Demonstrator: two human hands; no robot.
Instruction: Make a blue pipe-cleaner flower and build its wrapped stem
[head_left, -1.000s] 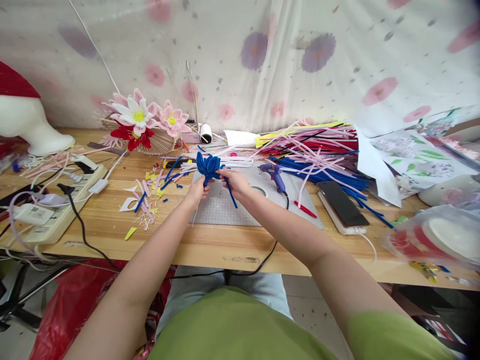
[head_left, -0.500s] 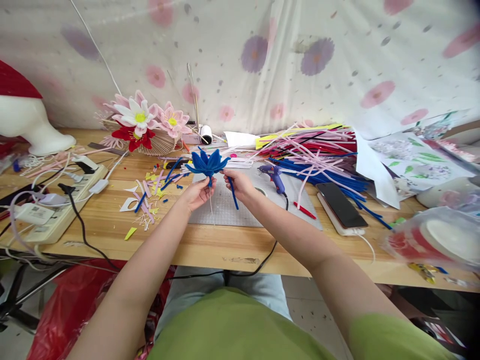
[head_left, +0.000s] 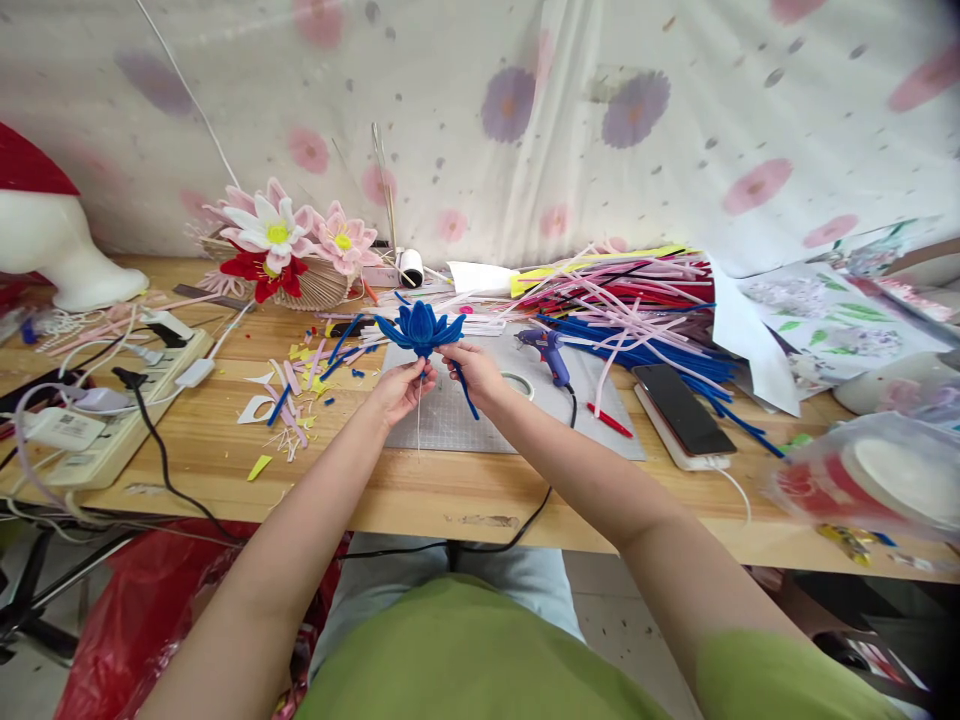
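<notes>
A blue pipe-cleaner flower stands upright above the grey cutting mat, its petals spread to both sides. My left hand is closed around the flower's base from below, and a thin pale stem hangs down from it. On the flower's right side, my right hand pinches a blue pipe cleaner close under the petals. The loose end of that pipe cleaner points down past my fingers. My fingertips hide where it meets the flower.
Right of my hands lie a purple glue gun, a red pen and a phone. Bundled pipe cleaners lie behind. Scraps, finished flowers and a power strip are on the left.
The blue flower has turned and tilted in my left hand, so its inner petals look more upright. My right hand has shifted slightly left, still pinching the blue pipe cleaner.
</notes>
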